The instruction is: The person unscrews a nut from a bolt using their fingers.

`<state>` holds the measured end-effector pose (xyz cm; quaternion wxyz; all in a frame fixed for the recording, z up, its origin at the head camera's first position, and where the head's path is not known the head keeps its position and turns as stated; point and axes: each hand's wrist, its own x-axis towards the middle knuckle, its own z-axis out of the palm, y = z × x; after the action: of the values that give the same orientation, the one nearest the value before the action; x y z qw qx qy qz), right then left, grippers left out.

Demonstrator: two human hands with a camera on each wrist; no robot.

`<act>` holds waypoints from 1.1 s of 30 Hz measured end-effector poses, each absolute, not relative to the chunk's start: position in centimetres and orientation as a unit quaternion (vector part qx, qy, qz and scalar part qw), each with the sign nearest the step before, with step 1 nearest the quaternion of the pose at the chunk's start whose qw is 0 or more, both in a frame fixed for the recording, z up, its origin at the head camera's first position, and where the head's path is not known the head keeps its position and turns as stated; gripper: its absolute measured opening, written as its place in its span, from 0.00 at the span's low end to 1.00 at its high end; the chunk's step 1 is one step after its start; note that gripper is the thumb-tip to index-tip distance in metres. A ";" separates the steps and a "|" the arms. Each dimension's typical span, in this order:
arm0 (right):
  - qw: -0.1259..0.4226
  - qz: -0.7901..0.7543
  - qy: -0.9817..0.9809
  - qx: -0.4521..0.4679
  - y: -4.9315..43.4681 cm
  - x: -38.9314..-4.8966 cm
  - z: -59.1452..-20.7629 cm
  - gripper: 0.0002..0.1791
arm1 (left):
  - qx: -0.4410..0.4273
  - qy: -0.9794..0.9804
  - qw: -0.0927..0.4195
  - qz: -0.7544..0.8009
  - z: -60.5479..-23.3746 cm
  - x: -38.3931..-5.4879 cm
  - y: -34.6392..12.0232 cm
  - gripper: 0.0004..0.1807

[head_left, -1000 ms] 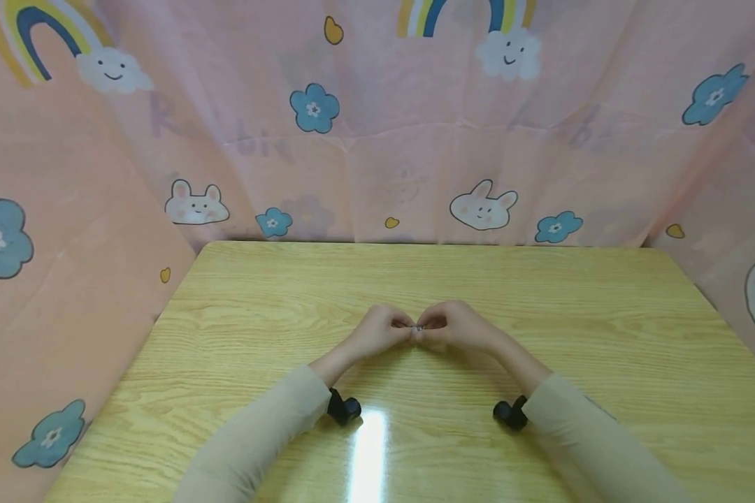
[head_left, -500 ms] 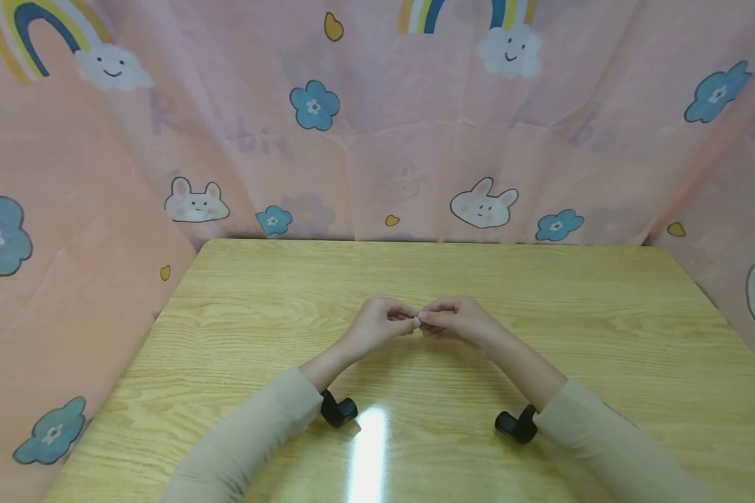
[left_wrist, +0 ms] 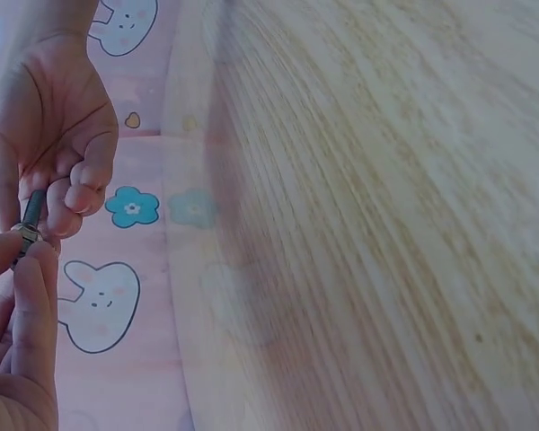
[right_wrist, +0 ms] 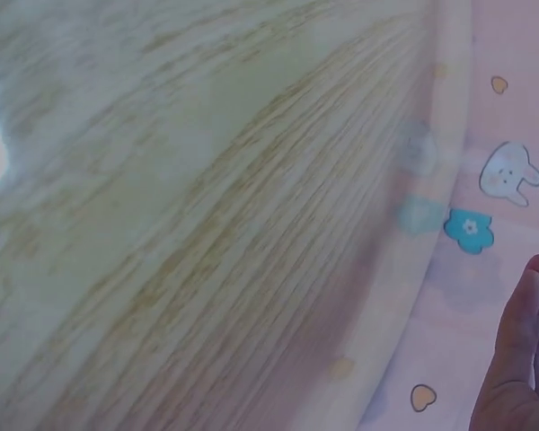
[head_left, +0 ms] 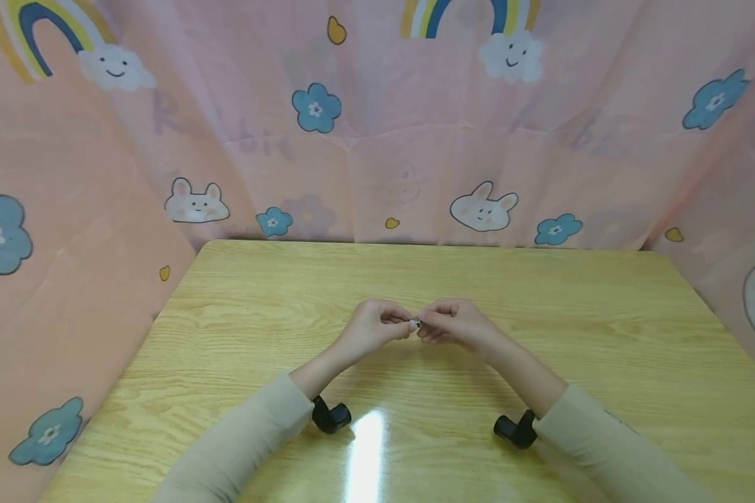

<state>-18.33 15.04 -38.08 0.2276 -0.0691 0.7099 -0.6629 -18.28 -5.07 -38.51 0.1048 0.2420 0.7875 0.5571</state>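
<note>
Close together over the middle of the table, my two hands meet at a small metal bolt. My left hand pinches the bolt's silver, nut-like end between thumb and finger. In the left wrist view the bolt's dark shank runs from that end toward my right hand. The right hand holds the shank's other end, which its fingers partly hide. The right wrist view catches only part of the right hand at its edge; the bolt is out of sight there.
A wood-grain table spreads under both hands, with a bright light reflection near the front. A pink printed cloth hangs behind and at the sides. Black wrist cameras sit below each cuff.
The right fingers have shifted around the bolt, and more of its metal shows between the hands now. Both forearms have moved slightly outward.
</note>
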 end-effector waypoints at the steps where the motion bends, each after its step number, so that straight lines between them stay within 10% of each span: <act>1: 0.228 -0.664 0.708 -0.071 15.0 -18.3 -38.1 0.15 | 0.239 0.787 0.106 0.559 -38.5 -18.2 -5.1 0.09; 33: 0.209 -0.675 0.703 -0.085 14.0 -17.5 -36.3 0.13 | 0.225 0.773 0.119 0.582 -36.9 -17.6 -6.0 0.10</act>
<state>-17.47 14.04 -36.32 0.2091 -0.0853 0.7026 -0.6748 -17.57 -6.03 -36.95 0.1187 0.2252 0.7726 0.5816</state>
